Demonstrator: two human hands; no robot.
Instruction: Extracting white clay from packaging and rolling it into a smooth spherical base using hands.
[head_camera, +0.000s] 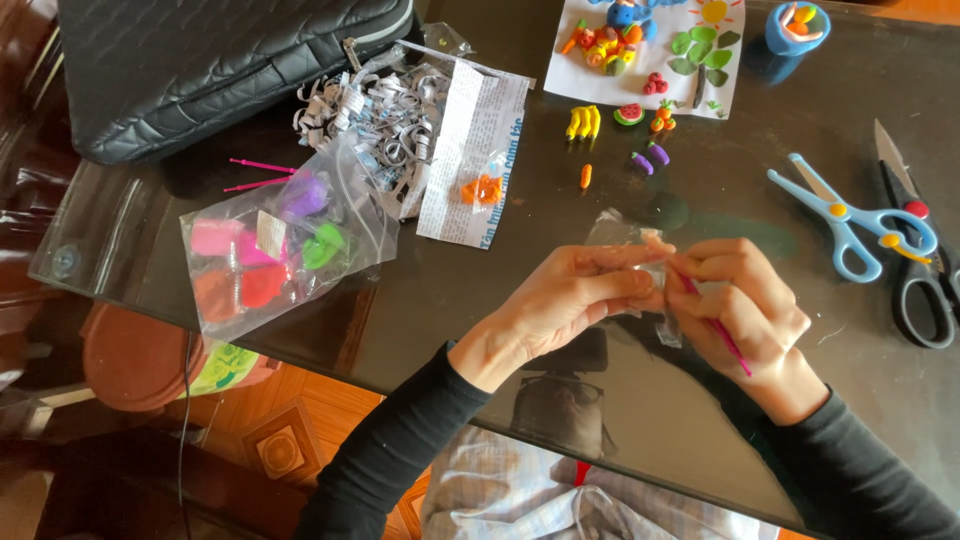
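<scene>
Soft daylight, prob. from the top, glare on glass table (560, 300), edges dim, slight blur.

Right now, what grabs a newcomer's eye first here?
Centre frame, the left hand and right hand meet over a dark glass table, pinching a small clear plastic wrapper and a thin pink stick. Left of them lies a clear zip bag of bright clay pieces. Blue scissors lie at right, and small clay fruit figures on white paper at top.

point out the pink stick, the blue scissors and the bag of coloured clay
pink stick (722, 335), head view, on the shaft below the right hand
blue scissors (838, 212), head view, at the pivot
bag of coloured clay (262, 262), head view, on the middle of the clear bag
</scene>
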